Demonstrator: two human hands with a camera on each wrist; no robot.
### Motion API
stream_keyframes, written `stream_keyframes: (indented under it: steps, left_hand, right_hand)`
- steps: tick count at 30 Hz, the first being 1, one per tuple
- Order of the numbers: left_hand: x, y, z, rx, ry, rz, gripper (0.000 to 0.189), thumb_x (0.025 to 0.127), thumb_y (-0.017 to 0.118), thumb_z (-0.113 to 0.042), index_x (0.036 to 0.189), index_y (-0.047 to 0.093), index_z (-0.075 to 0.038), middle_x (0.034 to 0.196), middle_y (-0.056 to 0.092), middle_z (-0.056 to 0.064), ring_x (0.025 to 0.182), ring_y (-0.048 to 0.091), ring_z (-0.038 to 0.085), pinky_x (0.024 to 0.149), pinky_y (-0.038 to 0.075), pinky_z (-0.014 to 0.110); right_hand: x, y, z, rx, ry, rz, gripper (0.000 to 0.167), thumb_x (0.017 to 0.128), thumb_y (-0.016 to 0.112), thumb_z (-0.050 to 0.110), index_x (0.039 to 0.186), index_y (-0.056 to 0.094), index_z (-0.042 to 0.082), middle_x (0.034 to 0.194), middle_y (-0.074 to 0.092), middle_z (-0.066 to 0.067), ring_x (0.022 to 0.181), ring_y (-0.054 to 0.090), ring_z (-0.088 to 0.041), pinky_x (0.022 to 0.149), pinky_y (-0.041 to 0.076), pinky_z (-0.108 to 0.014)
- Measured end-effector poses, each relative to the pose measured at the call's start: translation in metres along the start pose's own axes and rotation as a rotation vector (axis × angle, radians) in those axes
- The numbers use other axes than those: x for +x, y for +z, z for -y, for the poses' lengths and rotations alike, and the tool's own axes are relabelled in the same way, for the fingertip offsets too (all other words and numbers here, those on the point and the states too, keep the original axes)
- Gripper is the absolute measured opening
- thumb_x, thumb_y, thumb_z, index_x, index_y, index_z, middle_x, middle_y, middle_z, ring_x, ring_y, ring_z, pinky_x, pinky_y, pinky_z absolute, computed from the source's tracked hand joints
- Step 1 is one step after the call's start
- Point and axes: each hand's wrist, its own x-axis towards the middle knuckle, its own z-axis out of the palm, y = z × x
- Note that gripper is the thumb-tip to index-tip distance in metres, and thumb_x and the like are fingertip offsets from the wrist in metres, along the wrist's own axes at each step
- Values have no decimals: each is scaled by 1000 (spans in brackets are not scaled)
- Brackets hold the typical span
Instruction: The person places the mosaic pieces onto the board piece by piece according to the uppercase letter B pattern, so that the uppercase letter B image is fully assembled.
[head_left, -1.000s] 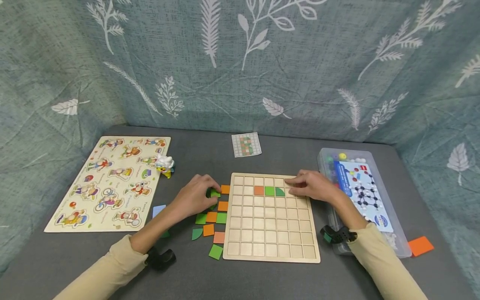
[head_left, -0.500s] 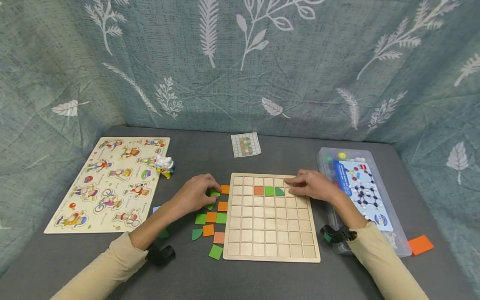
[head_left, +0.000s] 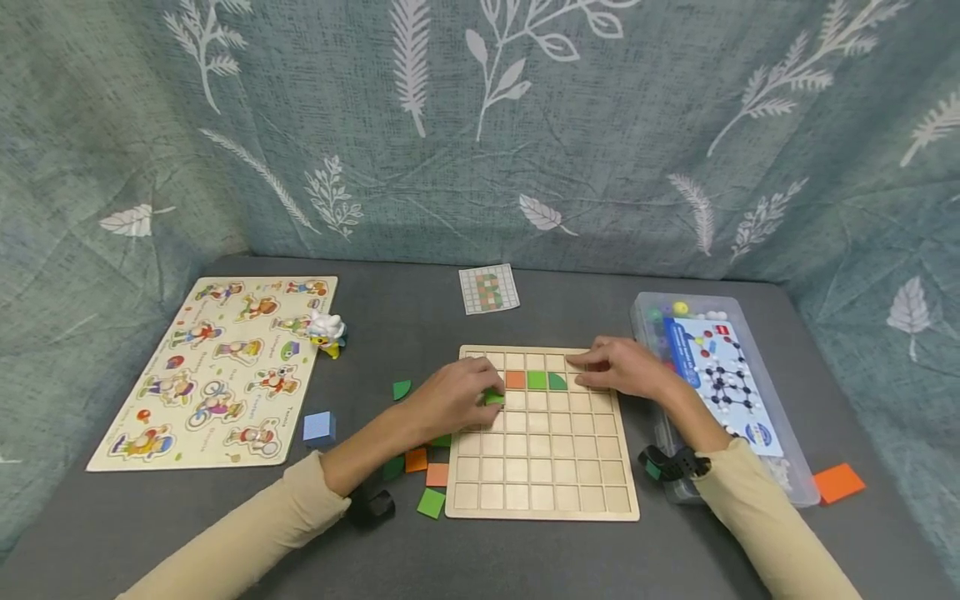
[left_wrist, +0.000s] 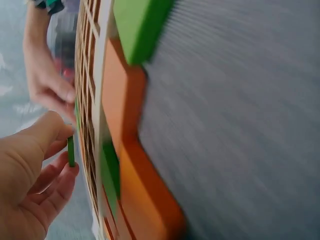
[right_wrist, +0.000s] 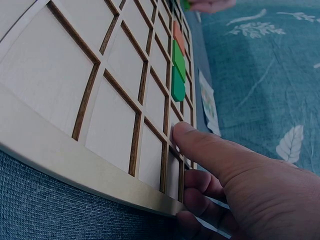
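A light green square tile [left_wrist: 71,151] is pinched between the thumb and fingers of my left hand [head_left: 453,396], held just over the left columns of the wooden grid board [head_left: 553,508]. My right hand [head_left: 626,367] rests at the board's upper right edge, thumb on top and fingers by the rim. In one row of the board sit a salmon square [head_left: 515,380], a light green square [head_left: 537,380] and a dark green quarter-circle [head_left: 557,382]. Left of the board lie loose tiles, among them an orange square [head_left: 416,460] and a green square [head_left: 431,503]; my left arm covers some of them.
A small pattern card [head_left: 489,289] lies behind the board. To the left are a picture puzzle board [head_left: 225,367], a toy figure [head_left: 327,332] and a blue block [head_left: 319,428]. On the right stand a clear plastic box [head_left: 723,400] and an orange piece [head_left: 838,483].
My left hand has moved right from the loose tiles to over the board, carrying the light green tile. The blue block and a dark green quarter-circle are now uncovered. My right hand stays put.
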Motion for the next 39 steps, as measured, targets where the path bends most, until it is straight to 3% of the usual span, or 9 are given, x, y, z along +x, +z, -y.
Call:
stream_keyframes:
  steps: [5, 20, 30, 39]
  left_hand:
    - [15, 10, -8, 57, 82, 40, 10, 84, 68, -10, 92, 73, -9, 93, 66, 4, 85, 60, 17, 76, 51, 26]
    - [22, 10, -9, 67, 139, 75, 8, 87, 70, -12, 91, 77, -10, 100, 70, 3, 92, 62, 17, 83, 52, 26]
    - [22, 13, -12, 80, 140, 75, 8, 89, 69, -12, 86, 76, -12, 98, 68, 0, 91, 60, 14, 80, 52, 23]
    - [17, 9, -16, 50, 55, 85, 11, 90, 68, -13, 95, 77, -11, 108, 65, 5, 101, 58, 19, 84, 52, 28]
  right_hand:
    - [3, 1, 0, -4, -11, -3, 38, 90, 69, 23, 126, 66, 11, 84, 58, -1, 64, 39, -8, 59, 34, -22]
    - [2, -1, 3, -4, -6, -5, 38, 89, 70, 23, 125, 67, 11, 84, 59, -2, 62, 39, -8, 57, 33, -22]
    - [0, 0, 2, 3, -2, -8, 37, 89, 70, 22, 124, 67, 10, 82, 57, -1, 62, 38, -8, 57, 32, -22]
    - [0, 0, 2, -2, -1, -10, 38, 89, 70, 23, 125, 67, 10, 81, 57, 0, 62, 39, -8, 56, 32, -22]
